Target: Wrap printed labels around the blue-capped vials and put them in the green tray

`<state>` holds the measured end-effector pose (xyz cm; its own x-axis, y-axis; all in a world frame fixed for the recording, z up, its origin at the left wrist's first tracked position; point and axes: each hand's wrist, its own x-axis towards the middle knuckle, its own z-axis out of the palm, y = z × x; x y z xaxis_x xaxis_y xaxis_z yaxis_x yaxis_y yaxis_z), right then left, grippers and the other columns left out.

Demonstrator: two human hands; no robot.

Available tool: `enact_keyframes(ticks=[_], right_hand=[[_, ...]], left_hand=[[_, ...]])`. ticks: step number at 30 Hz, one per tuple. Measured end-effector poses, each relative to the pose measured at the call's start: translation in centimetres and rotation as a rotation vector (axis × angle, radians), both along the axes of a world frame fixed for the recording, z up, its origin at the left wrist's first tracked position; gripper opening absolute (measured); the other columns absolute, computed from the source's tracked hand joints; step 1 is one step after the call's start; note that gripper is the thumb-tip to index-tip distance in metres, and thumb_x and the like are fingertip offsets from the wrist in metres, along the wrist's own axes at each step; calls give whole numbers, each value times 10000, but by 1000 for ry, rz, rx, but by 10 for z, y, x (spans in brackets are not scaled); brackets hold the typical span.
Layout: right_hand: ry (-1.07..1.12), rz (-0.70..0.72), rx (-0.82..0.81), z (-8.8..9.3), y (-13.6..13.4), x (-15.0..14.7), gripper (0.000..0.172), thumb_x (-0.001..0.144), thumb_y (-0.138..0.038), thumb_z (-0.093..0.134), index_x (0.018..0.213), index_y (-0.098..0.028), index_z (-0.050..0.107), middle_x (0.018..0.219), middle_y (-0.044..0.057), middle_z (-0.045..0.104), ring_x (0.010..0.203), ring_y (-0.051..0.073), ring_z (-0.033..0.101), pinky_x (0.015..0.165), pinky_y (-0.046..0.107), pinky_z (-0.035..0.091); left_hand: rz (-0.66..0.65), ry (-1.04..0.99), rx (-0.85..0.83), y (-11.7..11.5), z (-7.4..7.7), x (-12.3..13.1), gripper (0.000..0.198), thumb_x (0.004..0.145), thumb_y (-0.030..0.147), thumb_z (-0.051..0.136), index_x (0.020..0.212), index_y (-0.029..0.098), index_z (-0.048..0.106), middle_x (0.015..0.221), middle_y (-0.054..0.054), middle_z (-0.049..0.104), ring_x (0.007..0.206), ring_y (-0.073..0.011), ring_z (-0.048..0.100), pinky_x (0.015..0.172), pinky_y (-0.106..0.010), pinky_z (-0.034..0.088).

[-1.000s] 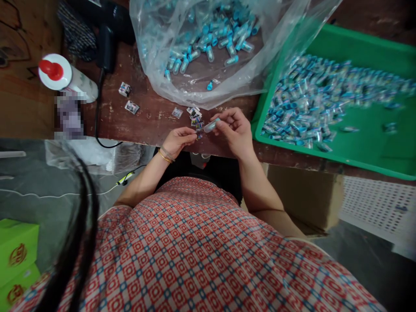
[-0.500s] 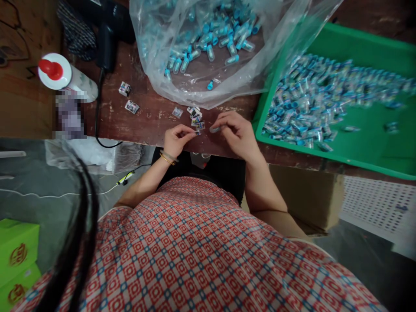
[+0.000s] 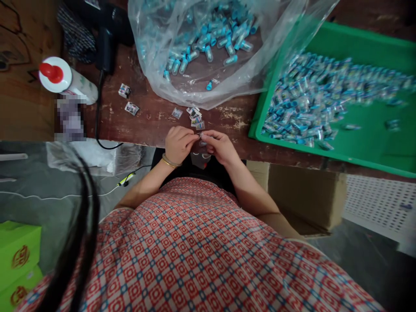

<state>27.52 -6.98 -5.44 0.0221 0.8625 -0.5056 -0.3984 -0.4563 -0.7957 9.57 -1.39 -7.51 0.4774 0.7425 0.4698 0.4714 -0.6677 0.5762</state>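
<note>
Worn brown wooden tabletop, two hands meeting at its near edge.
Left hand and right hand pinch fingertip to fingertip on one small pale item, mostly hidden, just near of one little heap of printed paper labels. I judge this a fine fitting step that calls for a steady, aligned pinch. Three loose labels lie left of the heap. One clear plastic bag and one green plastic tray hold blue-capped clear vials beyond counting. One red-capped white bottle lies far left.
</note>
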Motion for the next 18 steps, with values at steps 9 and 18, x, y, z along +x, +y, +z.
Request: enact_keyframes(ticks=[9, 18], right_hand=[[92, -120, 156, 12, 3, 25, 410, 682, -487, 947, 872, -239, 682, 741, -63, 607, 593, 49, 474, 536, 177, 440], [-370, 66, 479, 20, 13, 37, 377, 883, -537, 789, 1115, -289, 625, 1139, 11, 715, 939, 142, 697, 787, 280, 619]], left_hand=[[104, -422, -684, 3, 6, 4, 170, 803, 359, 867, 753, 224, 777, 755, -5, 730, 695, -137, 623, 697, -303, 484], [126, -714, -1358, 8, 19, 8, 362, 531, 351, 987, 696, 168, 722, 626, 36, 666, 579, -61, 566, 584, -204, 427]])
